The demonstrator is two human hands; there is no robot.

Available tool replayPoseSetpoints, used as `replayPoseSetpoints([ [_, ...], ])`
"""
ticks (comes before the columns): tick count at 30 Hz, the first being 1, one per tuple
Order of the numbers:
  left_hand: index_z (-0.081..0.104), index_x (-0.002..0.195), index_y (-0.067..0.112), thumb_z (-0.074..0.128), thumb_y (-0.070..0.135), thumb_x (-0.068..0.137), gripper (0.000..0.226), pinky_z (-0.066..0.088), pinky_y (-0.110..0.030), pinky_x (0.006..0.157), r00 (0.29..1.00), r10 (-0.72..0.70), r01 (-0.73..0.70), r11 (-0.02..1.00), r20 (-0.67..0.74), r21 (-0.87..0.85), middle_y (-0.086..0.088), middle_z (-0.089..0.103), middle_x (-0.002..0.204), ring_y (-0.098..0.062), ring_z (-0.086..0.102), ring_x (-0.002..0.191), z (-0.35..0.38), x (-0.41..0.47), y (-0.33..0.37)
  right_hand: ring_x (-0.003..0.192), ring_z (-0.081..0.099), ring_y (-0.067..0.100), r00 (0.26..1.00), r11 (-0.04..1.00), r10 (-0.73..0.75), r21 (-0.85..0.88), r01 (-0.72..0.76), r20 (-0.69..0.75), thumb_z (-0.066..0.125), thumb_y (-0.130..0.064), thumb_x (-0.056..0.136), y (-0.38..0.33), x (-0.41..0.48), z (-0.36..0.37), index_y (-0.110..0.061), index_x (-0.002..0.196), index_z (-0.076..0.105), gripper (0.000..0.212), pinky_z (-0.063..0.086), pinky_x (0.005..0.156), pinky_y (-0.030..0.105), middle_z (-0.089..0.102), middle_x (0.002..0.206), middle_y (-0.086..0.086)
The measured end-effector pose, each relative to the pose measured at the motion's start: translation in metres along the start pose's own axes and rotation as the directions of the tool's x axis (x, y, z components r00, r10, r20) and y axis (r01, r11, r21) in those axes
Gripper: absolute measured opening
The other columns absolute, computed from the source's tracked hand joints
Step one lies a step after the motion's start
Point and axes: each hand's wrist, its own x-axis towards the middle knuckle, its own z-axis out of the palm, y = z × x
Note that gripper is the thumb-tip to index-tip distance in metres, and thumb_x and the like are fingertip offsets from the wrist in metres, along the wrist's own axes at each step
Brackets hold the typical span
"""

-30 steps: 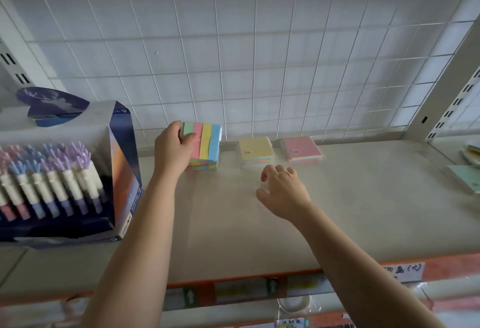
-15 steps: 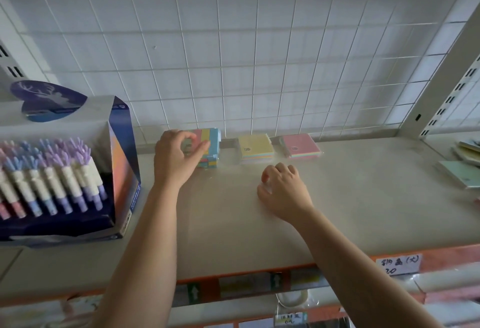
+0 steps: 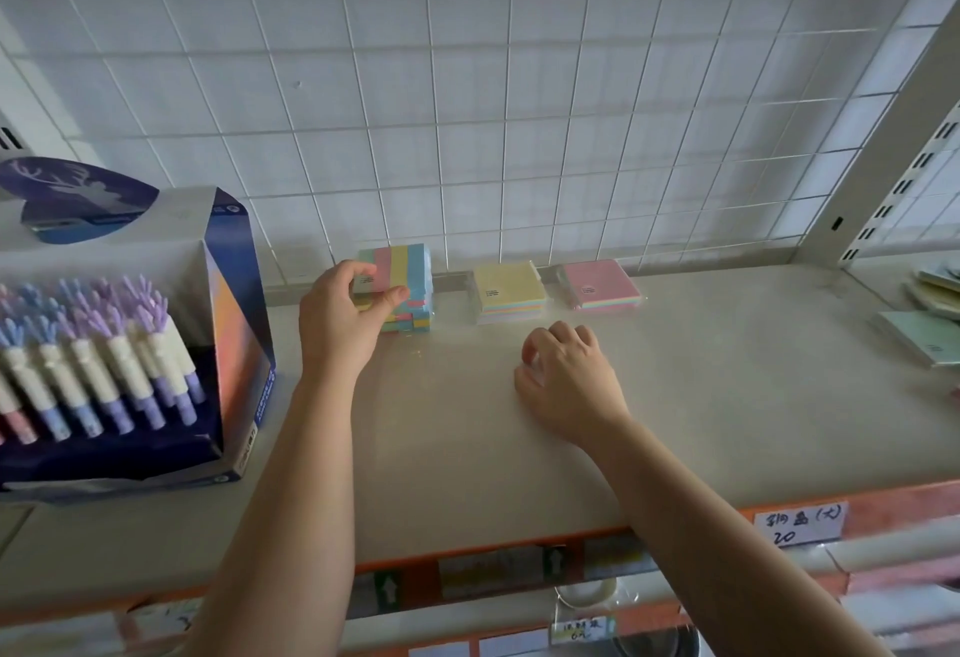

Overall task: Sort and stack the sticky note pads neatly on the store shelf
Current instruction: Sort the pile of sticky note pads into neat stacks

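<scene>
Left hand point(image 3: 337, 323) has moved from the side of the striped pad stack point(image 3: 410, 282) to pinch its front-left top corner. Stack sits at the shelf point(image 3: 727, 396) back edge. Right hand point(image 3: 566, 381) rests loosely curled and empty. Likely squaring or lifting the top pads.

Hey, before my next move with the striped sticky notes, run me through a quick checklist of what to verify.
1. Grip: the left hand pinches the top rainbow-striped paper pad between thumb and fingers: ok.
2. Top pad sitting square: its left edge is hidden by the hand: cannot tell.
3. Alignment: the lower pads of the striped stack jut out unevenly: not ok.
4. Right hand free: it rests curled on the beige shelf board, with nothing seen in it: ok.
5. Neighbours: the yellow-topped wrapped pad stack and the pink-topped wrapped pad stand apart from the striped stack: ok.
</scene>
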Motion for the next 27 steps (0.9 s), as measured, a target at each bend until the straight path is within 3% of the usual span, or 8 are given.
replayPoseSetpoints([
  [6, 0.063, 0.110, 0.012, 0.074, 0.028, 0.078, 0.037, 0.039, -0.026, 0.083, 1.000, -0.014, 0.014, 1.000, 0.005, 0.011, -0.002, 0.064, 0.114, -0.021, 0.055, 0.106, 0.004, 0.001, 0.003, 0.102, 0.043, 0.025, 1.000, 1.000, 0.002, 0.004, -0.002, -0.002, 0.050, -0.032, 0.088, 0.001, 0.000, 0.001, -0.016, 0.100, 0.057, 0.021, 0.043, 0.071, 0.031, 0.052, 0.104, 0.002],
  [12, 0.061, 0.115, 0.009, 0.080, 0.023, 0.071, 0.049, 0.030, -0.021, 0.095, 0.993, 0.093, -0.098, 0.993, 0.067, 0.072, -0.009, 0.053, 0.121, -0.022, 0.046, 0.119, 0.000, 0.005, 0.004, 0.103, 0.044, 0.023, 1.000, 0.998, -0.028, 0.047, 0.028, 0.011, 0.052, -0.030, 0.087, 0.005, 0.001, -0.005, -0.017, 0.103, 0.057, 0.021, 0.040, 0.067, 0.029, 0.054, 0.104, 0.001],
  [17, 0.064, 0.105, 0.009, 0.074, 0.022, 0.077, 0.034, 0.039, -0.035, 0.090, 0.965, 0.256, -0.262, 0.946, 0.059, 0.191, -0.010, 0.062, 0.109, -0.029, 0.054, 0.105, -0.006, 0.011, 0.022, 0.100, 0.050, 0.022, 0.997, 0.990, -0.074, 0.121, 0.074, -0.007, 0.054, -0.030, 0.087, 0.015, 0.004, -0.019, -0.018, 0.105, 0.057, 0.022, 0.045, 0.070, 0.032, 0.057, 0.103, 0.000],
  [20, 0.063, 0.109, 0.013, 0.071, 0.022, 0.080, 0.031, 0.043, -0.038, 0.085, 0.948, 0.292, -0.315, 0.909, 0.125, 0.272, -0.009, 0.063, 0.107, -0.032, 0.056, 0.100, -0.001, 0.008, 0.041, 0.100, 0.051, 0.020, 0.995, 0.989, -0.089, 0.118, 0.093, -0.033, 0.055, -0.031, 0.087, 0.026, 0.007, -0.027, -0.019, 0.105, 0.057, 0.021, 0.047, 0.072, 0.033, 0.058, 0.105, -0.001],
  [27, 0.063, 0.109, 0.015, 0.072, 0.021, 0.079, 0.032, 0.048, -0.041, 0.086, 0.882, 0.370, -0.438, 0.872, 0.293, 0.219, -0.005, 0.068, 0.103, -0.029, 0.063, 0.098, 0.050, -0.017, 0.093, 0.101, 0.053, 0.021, 0.995, 0.993, -0.060, 0.098, 0.068, -0.078, 0.055, -0.030, 0.087, 0.075, 0.007, -0.055, -0.019, 0.106, 0.058, 0.023, 0.049, 0.073, 0.035, 0.060, 0.106, -0.001],
])
